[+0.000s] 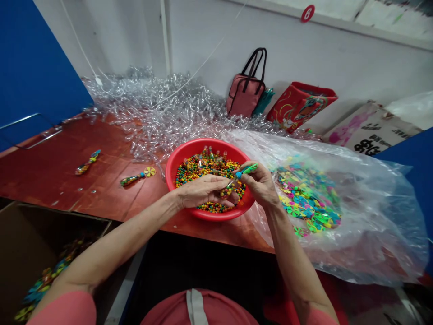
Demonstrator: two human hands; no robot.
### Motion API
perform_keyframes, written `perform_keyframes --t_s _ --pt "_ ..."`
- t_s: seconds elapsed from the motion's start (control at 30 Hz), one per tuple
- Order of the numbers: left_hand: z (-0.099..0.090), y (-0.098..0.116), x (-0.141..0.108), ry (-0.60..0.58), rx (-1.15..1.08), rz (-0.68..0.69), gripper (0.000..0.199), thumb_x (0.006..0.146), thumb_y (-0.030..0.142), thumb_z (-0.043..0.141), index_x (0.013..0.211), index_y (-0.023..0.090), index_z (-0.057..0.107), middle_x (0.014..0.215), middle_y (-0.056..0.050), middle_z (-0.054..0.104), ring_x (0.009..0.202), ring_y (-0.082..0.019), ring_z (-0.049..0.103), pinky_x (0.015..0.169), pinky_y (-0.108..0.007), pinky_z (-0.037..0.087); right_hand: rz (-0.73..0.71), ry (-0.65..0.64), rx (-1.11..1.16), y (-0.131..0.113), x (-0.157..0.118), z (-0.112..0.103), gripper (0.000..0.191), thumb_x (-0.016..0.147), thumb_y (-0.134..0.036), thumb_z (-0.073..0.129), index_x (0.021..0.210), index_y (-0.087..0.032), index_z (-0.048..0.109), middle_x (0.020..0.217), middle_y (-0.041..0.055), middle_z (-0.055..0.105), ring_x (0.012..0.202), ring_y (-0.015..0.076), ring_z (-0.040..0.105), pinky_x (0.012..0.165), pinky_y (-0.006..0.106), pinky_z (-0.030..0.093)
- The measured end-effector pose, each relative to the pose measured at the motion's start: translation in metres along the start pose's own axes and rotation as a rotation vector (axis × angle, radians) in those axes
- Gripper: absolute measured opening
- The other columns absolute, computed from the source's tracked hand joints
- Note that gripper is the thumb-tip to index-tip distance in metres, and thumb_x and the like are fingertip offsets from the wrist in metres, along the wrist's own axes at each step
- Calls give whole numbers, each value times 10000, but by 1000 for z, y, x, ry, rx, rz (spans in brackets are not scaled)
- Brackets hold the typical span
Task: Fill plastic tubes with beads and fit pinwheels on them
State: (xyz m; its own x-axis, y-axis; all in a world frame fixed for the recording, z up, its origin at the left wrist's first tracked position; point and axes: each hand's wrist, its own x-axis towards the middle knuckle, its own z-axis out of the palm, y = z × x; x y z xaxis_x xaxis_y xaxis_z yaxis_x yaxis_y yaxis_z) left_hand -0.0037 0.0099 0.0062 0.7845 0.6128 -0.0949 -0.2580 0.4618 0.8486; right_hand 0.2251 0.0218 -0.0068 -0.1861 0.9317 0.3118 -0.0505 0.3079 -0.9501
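Both my hands are over a red plastic bowl (pixel 172 169) filled with small multicoloured beads (pixel 209 168). My right hand (pixel 260 186) pinches the upper end of a narrow clear plastic tube (pixel 232 183), which has a green and blue piece (pixel 246 170) at its top. My left hand (pixel 203 191) holds the tube's lower end, and its fingers partly hide the tube. A few upright tubes stand among the beads. To the right, a clear plastic bag (pixel 368 203) holds a pile of colourful pinwheel-shaped pieces (pixel 307 198).
Two filled tubes (pixel 88 162) lie on the red tabletop (pixel 84 192) left of the bowl. A heap of clear tubes (pixel 152 108) fills the back corner. A cardboard box (pixel 34 243) sits below the near left edge, with filled tubes inside. Bags lean against the wall.
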Motion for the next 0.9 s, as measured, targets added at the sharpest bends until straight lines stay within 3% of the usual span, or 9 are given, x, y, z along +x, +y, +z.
perform_keyframes --t_s 0.07,0.13,0.23,0.33,0.43,0.53,0.63,0.77,0.9 --pt "1 -3 2 28 31 33 424 861 480 834 1088 134 746 1028 -118 752 994 -218 729 958 -419 606 -9 0 -23 -2 -1 2 295 828 -437 870 1018 -271 716 942 9 770 838 178 731 805 309 609" --pt "2 -6 5 133 125 118 410 851 441 845 1107 138 740 1031 -95 749 951 -194 725 921 -387 606 -42 16 -60 -5 -1 7 287 832 -427 868 1013 -264 715 941 8 773 855 178 743 831 311 615" --pt "4 -10 12 274 259 247 368 859 365 824 1130 134 729 1051 -83 751 934 -177 716 882 -342 588 -115 115 -82 -9 -4 16 281 834 -414 870 1003 -261 705 964 3 783 886 177 759 869 312 621" --pt "5 -13 15 331 321 329 324 860 310 799 1126 139 730 1056 -72 749 921 -165 700 861 -318 567 -154 154 -81 -15 -6 22 262 851 -403 860 1012 -267 703 978 2 793 900 177 768 870 310 628" --pt "3 -16 13 324 327 346 288 840 286 806 1078 139 742 1027 -57 744 908 -150 683 875 -309 549 -145 22 -106 -23 -7 21 217 871 -362 849 1018 -269 719 1022 13 798 916 176 772 870 307 632" --pt "2 -17 8 294 286 309 326 828 330 824 1077 135 745 1005 -55 741 887 -150 681 861 -310 549 -89 -99 -118 -29 -6 17 289 870 -363 852 1109 -272 718 1047 23 799 931 178 771 876 311 634" --pt "1 -16 6 258 261 281 386 826 385 838 1107 138 747 1028 -71 750 892 -164 695 842 -315 559 -53 -94 -104 -27 -5 16 364 873 -387 848 1188 -279 701 1037 22 798 923 179 769 894 323 631" --pt "0 -16 5 265 258 267 394 806 374 860 1102 133 763 999 -75 753 867 -158 694 824 -310 571 -56 -40 -95 -17 -3 21 332 860 -404 856 1136 -275 723 1028 22 787 927 180 760 900 320 621" --pt "3 -16 0 251 235 208 394 819 387 848 1113 134 779 956 -60 742 818 -141 677 799 -316 597 16 -84 -72 -11 -1 17 339 831 -424 876 1100 -270 740 987 16 778 887 172 746 851 300 619"
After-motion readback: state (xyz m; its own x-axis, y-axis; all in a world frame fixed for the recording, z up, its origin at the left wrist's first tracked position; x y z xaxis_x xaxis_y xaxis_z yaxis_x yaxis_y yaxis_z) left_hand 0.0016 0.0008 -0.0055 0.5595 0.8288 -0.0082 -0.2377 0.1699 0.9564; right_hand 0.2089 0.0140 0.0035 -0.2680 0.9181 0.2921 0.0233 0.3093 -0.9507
